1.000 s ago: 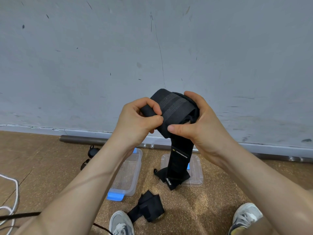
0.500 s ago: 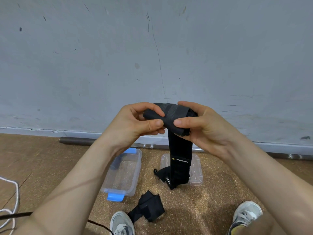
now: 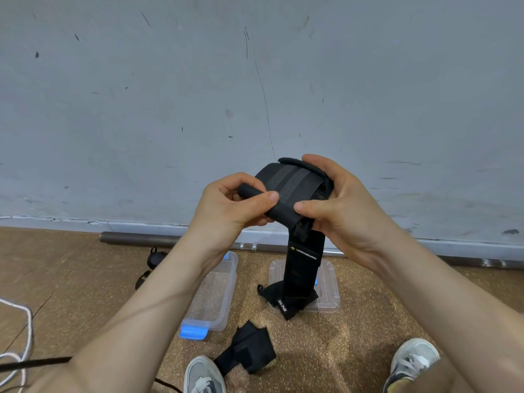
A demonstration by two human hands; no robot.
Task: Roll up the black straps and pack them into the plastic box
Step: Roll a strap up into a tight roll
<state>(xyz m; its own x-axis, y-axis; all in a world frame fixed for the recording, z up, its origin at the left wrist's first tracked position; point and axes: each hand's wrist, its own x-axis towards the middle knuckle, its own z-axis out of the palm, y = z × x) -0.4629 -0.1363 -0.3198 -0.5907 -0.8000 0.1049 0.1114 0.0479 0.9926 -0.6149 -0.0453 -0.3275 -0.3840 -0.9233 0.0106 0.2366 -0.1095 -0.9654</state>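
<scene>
A black strap (image 3: 289, 184) with grey stripes is partly rolled in front of me, held in the air before the wall. My left hand (image 3: 235, 204) pinches the roll's left end between thumb and fingers. My right hand (image 3: 337, 202) grips the right side, thumb pressed on the front. The strap's loose tail (image 3: 302, 268) hangs down to the floor. A clear plastic box (image 3: 218, 293) with blue clips stands open below my left arm. Another black strap (image 3: 249, 350) lies crumpled on the floor near my left shoe.
The clear lid (image 3: 329, 282) lies on the cork floor under the hanging tail. A small black object (image 3: 154, 258) sits left of the box. A metal pipe (image 3: 136, 238) runs along the wall base. White cord (image 3: 17, 336) lies at far left. My shoes (image 3: 202, 374) are at the bottom edge.
Both hands turned the roll: it dropped and flattened half a second ago, and now it is raised again and thicker, with the tail hanging slightly shorter.
</scene>
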